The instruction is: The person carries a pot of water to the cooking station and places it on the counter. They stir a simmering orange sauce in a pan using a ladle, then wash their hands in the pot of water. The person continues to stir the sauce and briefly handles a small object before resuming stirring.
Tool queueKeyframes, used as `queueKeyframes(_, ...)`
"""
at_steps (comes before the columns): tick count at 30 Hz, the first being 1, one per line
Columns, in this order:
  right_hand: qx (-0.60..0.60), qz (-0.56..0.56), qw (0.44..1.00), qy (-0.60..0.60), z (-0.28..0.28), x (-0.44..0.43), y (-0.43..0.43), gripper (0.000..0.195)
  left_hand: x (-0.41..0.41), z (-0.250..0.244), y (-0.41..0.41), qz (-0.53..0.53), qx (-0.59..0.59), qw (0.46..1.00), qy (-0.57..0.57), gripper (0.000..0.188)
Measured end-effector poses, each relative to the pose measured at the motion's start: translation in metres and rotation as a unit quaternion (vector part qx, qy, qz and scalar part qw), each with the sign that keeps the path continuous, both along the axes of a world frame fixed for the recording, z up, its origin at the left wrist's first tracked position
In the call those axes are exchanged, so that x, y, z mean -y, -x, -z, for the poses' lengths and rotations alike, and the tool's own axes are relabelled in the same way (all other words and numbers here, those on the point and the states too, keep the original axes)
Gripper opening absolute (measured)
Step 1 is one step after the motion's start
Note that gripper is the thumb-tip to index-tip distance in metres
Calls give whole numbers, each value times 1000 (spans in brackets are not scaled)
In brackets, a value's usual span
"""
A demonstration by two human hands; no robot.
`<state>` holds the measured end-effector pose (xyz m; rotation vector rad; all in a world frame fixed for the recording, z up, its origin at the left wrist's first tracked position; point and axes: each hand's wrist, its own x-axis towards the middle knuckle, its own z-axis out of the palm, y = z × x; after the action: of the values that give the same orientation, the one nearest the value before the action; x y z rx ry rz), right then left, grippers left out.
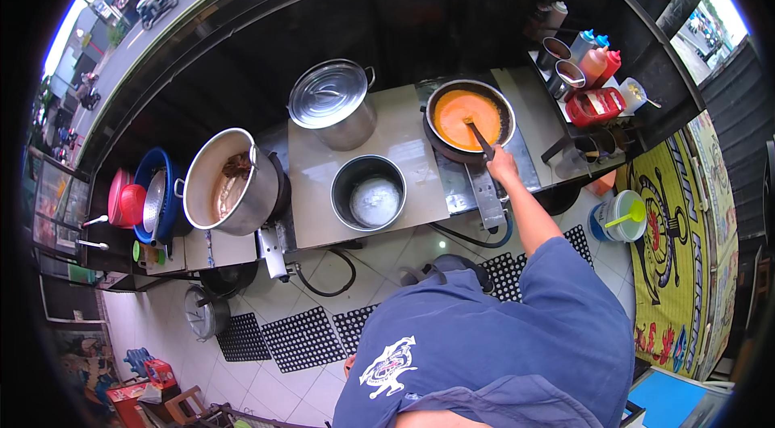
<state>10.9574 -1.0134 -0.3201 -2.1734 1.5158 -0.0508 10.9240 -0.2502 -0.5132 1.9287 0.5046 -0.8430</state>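
My right hand (502, 165) grips the dark handle of a cooking spoon or spatula (481, 139). Its far end dips into orange sauce (465, 113) in a round dark pan (511, 106) on a gas stove (484, 195). Only a sliver of my left hand (349, 365) shows, low beside my shirt, so its fingers are hidden. Left of the pan stands a lidded steel stockpot (333, 104). Nearer to me is an uncovered, dark-walled pot (369, 192) with a pale bottom.
At left, a large aluminium pot (203, 186) holds brownish liquid and dark pieces, near a blue basin (145, 177). Squeeze bottles (592, 64) and a red container (595, 106) crowd the right shelf. A white bucket (619, 223) and black mats (303, 338) lie on the floor.
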Motion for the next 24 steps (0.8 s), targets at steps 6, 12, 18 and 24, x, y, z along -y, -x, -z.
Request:
queueKeyframes(6,129,-54,989,-41,28,23,52,54,73,-50,16,-34,-63,997,-3,31)
queueKeyframes(12,300,93,881,-355,5,27,62,46,202,-106,34,-100,-66,992,51,34)
queueKeyframes(18,363,109,774,-507,22,41,83,56,308,-141,100,-108,-66,983,131,42)
queueKeyframes(24,357,136,801,-460,45,51,134,48,319,-207,123,-309,24,885,348,43)
